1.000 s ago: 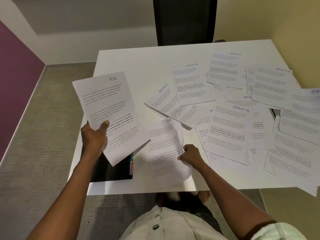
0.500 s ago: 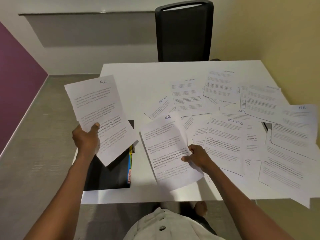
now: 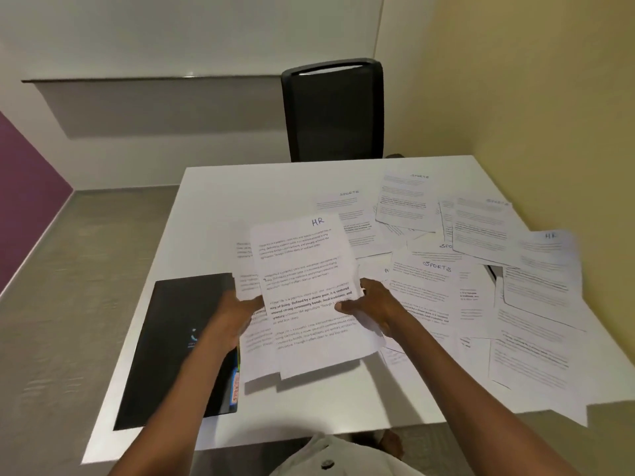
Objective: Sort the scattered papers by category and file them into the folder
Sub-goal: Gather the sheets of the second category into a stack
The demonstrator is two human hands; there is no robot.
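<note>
Two HR sheets (image 3: 302, 286) gathered — my left hand (image 3: 237, 314) and right hand (image 3: 372, 307) are gripping them; the black folder (image 3: 182, 341) is lying shut, most papers (image 3: 481, 269) unsorted.

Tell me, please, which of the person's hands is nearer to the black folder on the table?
Left. The left hand grips the held papers just above the black folder's right edge, while the right hand holds the papers' other side, farther right of the folder.

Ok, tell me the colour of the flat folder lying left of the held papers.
Black flat folder, seen in the head view.
</note>
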